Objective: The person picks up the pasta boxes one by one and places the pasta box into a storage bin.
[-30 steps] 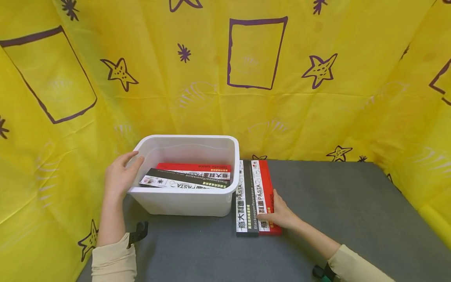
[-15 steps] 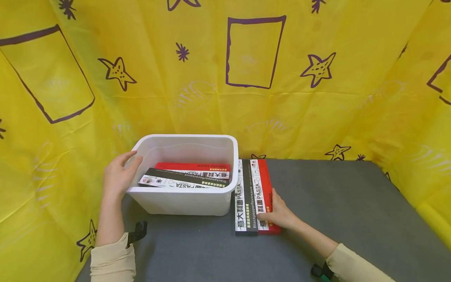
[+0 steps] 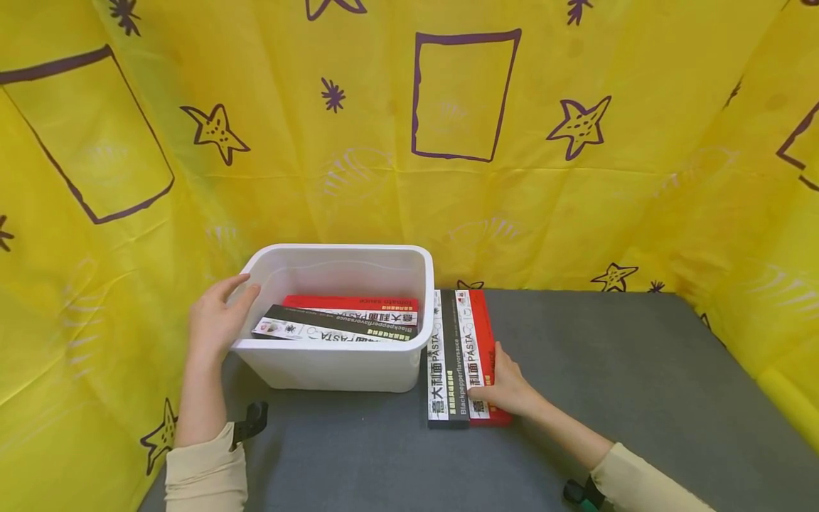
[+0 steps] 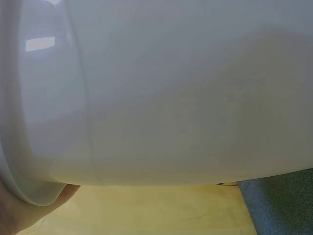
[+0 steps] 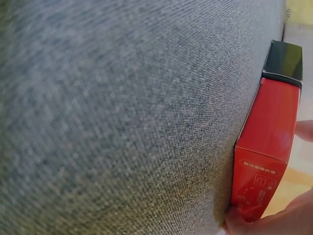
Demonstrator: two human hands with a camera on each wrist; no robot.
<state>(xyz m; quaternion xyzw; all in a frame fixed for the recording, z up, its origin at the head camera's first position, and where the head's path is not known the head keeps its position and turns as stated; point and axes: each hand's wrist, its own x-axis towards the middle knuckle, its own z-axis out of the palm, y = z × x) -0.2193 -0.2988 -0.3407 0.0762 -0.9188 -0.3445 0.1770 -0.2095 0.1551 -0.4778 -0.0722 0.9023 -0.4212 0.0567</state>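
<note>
A white plastic bin (image 3: 333, 368) stands on the left of the table. My left hand (image 3: 216, 320) grips its left rim, and in the left wrist view part of that hand (image 4: 24, 215) shows at the rim's underside. Inside the bin lie a red pasta box (image 3: 352, 303) and, tilted over it, a black pasta box (image 3: 339, 321). Right of the bin, another black pasta box (image 3: 456, 384) and a red pasta box (image 3: 481, 320) lie flat side by side. My right hand (image 3: 508, 384) holds that red box, thumb on top, fingers along its right side; the right wrist view shows its red end (image 5: 257, 181).
The dark grey table (image 3: 608, 370) runs out to the right and front. A yellow patterned cloth (image 3: 384, 178) hangs behind and at both sides. The bin's right wall is close against the black box on the table.
</note>
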